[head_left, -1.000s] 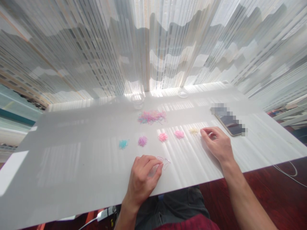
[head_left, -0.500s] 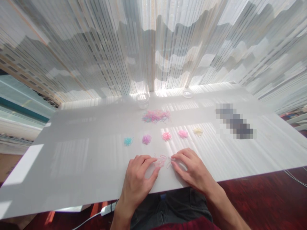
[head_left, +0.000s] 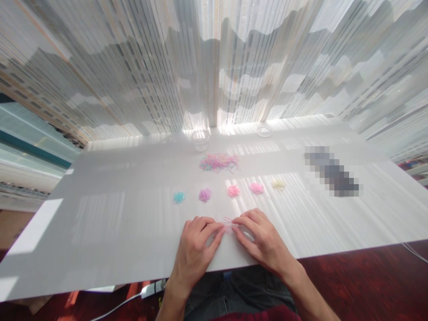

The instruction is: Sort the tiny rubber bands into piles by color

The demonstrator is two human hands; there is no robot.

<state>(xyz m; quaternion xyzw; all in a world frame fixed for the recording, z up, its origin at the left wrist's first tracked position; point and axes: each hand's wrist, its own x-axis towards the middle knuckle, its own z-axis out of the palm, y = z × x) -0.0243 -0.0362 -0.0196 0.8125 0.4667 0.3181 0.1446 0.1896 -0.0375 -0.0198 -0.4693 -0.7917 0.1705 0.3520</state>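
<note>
Close to the table's front edge, a few pale pink rubber bands (head_left: 227, 220) lie between my hands. My left hand (head_left: 197, 243) has thumb and forefinger pinched together on them from the left. From the right, my right hand (head_left: 262, 240) pinches at the same bands, its fingertips almost meeting the left ones. Beyond the hands runs a row of small sorted heaps of bands: teal (head_left: 179, 198), purple (head_left: 204, 195), coral pink (head_left: 233, 191), bright pink (head_left: 257, 188) and pale yellow (head_left: 278, 185). Behind the row spreads a larger mixed-colour pile of bands (head_left: 219, 162).
A clear round container (head_left: 200, 139) and a clear lid-like disc (head_left: 264, 130) stand near the back edge of the white table (head_left: 133, 240). A dark pixelated item (head_left: 332, 171) lies at the right. Striped curtains (head_left: 207, 67) hang behind. A white power strip (head_left: 153, 289) is below the table.
My hands have drawn closer together over the pale pink bands, and both pinches have tightened. The view has shifted slightly. The sorted heaps and mixed pile stay put.
</note>
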